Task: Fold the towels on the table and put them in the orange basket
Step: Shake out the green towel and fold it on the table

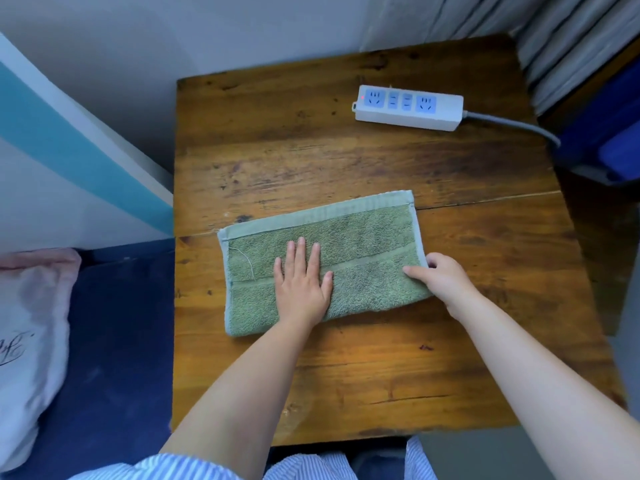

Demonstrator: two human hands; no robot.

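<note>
We have our left hand (302,277) laid flat on the folded green terry towel (349,244), fingers straight and slightly spread, palm pressing near its middle. Our right hand (441,275) is at the towel's right end, the thumb on top of the cloth and the fingers curled at its edge, pinching that end.

We count one towel, one white power strip (408,107) and two hands on the brown wooden worktop (346,375). The towel lies across the middle of the worktop, somewhat tilted, its right end farther from us than its left. Bare wood lies on every side of it: a wide band between it and the near edge, another between it and the power strip, which sits well apart near the far right corner with its grey cable (512,124) running off the right edge. The towel's left end lies nearer the worktop's left edge than its right end does to the right edge.

The towel is a long rectangle, with a smooth paler hem along its far and side edges, a woven band running lengthwise, and a loose thread near the left end.

Left of the worktop we see a dark blue surface with one pale pink pillow (31,341).
</note>
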